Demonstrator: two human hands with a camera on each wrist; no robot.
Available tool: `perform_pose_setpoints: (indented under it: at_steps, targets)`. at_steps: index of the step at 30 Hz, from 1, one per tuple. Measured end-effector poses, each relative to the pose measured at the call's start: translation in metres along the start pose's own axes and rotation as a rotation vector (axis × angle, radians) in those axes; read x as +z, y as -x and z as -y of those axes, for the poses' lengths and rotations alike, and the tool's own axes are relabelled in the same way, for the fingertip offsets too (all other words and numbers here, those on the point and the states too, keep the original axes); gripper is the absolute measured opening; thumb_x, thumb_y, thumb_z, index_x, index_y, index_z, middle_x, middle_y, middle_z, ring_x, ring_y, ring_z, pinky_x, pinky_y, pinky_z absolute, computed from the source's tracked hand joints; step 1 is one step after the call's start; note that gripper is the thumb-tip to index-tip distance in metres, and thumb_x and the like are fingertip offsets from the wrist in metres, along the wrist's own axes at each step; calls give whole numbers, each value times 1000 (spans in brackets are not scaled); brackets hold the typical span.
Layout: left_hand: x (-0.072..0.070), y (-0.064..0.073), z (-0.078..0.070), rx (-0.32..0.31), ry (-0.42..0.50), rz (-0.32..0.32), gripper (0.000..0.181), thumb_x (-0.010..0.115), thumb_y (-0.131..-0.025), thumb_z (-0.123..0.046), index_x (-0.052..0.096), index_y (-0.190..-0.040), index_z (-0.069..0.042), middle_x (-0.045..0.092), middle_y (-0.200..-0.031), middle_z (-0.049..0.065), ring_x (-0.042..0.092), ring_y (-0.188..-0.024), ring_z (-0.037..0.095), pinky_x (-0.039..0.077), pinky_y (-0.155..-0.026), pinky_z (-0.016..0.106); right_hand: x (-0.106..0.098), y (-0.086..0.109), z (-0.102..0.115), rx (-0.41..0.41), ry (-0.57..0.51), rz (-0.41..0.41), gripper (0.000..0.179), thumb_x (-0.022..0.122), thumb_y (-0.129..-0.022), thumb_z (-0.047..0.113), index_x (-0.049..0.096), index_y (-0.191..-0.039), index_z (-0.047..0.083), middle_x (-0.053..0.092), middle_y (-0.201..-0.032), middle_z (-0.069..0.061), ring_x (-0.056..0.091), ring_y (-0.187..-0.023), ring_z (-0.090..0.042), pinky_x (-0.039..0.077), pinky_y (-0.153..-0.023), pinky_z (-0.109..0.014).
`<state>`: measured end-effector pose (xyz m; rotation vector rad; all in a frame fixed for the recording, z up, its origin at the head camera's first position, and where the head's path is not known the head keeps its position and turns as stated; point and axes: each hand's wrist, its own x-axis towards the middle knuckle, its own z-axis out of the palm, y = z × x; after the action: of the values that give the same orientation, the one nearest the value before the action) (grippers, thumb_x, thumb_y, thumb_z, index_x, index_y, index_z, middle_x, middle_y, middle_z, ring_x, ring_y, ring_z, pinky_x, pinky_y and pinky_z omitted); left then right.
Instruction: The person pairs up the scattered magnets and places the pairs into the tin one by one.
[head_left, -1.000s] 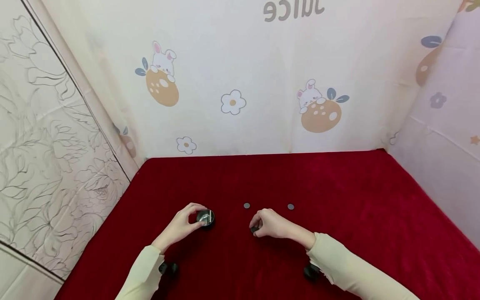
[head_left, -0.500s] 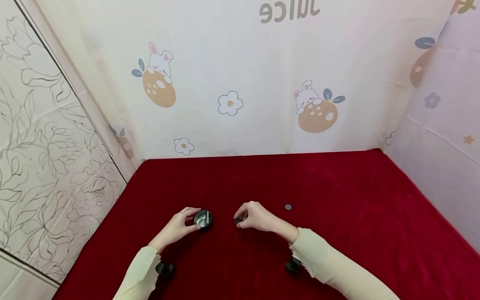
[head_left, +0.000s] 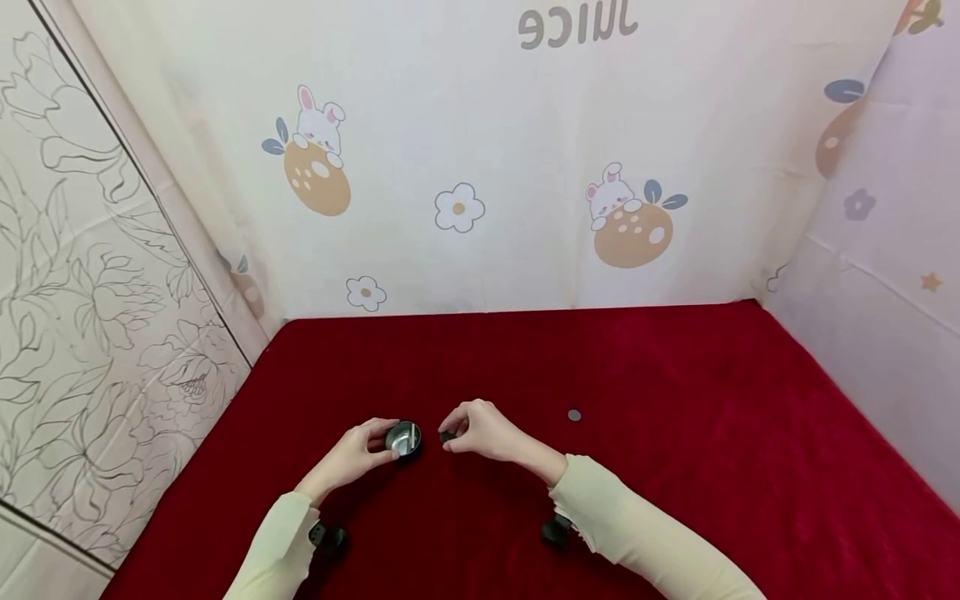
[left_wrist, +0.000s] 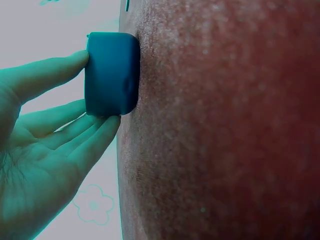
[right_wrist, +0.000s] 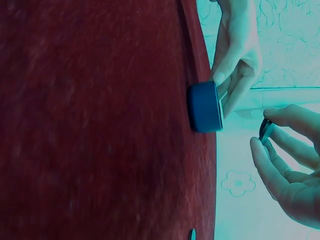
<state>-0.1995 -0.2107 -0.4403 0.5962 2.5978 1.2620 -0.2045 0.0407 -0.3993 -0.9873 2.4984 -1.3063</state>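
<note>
Discs (head_left: 574,415), at least two, right grip (head_left: 482,430) pinching one, left grip (head_left: 354,451) pinching one cup (right_wrist: 205,107)

Right hand (right_wrist: 300,195): pinches a small disc (right_wrist: 266,131)!
Left hand (right_wrist: 240,47): grips the blue cup (right_wrist: 205,107)!
Red cloth (right_wrist: 100,120): bears that cup, base down!

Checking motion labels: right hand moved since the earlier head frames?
Yes: against the gray disc lying on the red cloth, the right hand has moved left, toward the dark round container.
</note>
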Motion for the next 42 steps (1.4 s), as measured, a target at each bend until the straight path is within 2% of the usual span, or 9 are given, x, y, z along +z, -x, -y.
perform_pose_setpoints:
  at_steps: [8,15,20,23,27,33,42]
  targets:
    - [-3,-2,-1,-28,60,10,48,65,-80,-9,46,-122,6,49,-119,22,52,-105,34,46,-83,39,15,-12,6,51,-63,-35,20,68,-76,7,67,-94,0,64,-88,-5,58,-74,-14,46,-61,-20]
    - [-3,-2,1,-9,94,24,49,64,-81,-8,45,-122,8,48,-118,24,52,-104,35,47,-81,35,30,-24,7,59,-131,-50,18,68,-75,4,67,-93,-1,65,-87,-8,59,-73,-16,46,-60,-18]
    - [-7,3,-19,-5,108,35,45,61,-81,-1,44,-121,13,47,-117,29,52,-102,38,48,-80,34,38,-30,5,63,-152,-70,16,67,-76,4,68,-91,-1,64,-83,-7,59,-70,-14,46,-59,-17]
    - [-8,3,-16,-1,105,34,46,62,-81,-4,44,-121,11,48,-117,27,53,-102,37,48,-79,32,43,-35,3,60,-168,-85,16,68,-76,4,67,-91,-2,64,-82,-7,58,-69,-13,46,-58,-18]
    - [-5,-2,4,-3,105,27,49,64,-81,-11,45,-122,8,50,-118,24,54,-103,33,48,-79,31,49,-39,2,55,-185,-96,18,67,-75,4,67,-92,-4,64,-81,-8,58,-68,-15,45,-57,-17]
    - [-5,0,3,-18,97,12,50,65,-80,-13,46,-122,6,50,-118,22,54,-103,33,48,-79,32,54,-43,3,72,-186,-112,16,68,-75,3,67,-90,-3,64,-82,-11,57,-67,-16,45,-56,-17]
    - [-4,-2,3,-50,107,9,51,66,-79,-14,46,-122,4,49,-120,21,53,-104,32,48,-79,31,58,-47,3,88,-151,-137,16,69,-74,4,68,-89,-1,63,-81,-7,52,-62,-6,44,-54,-17]
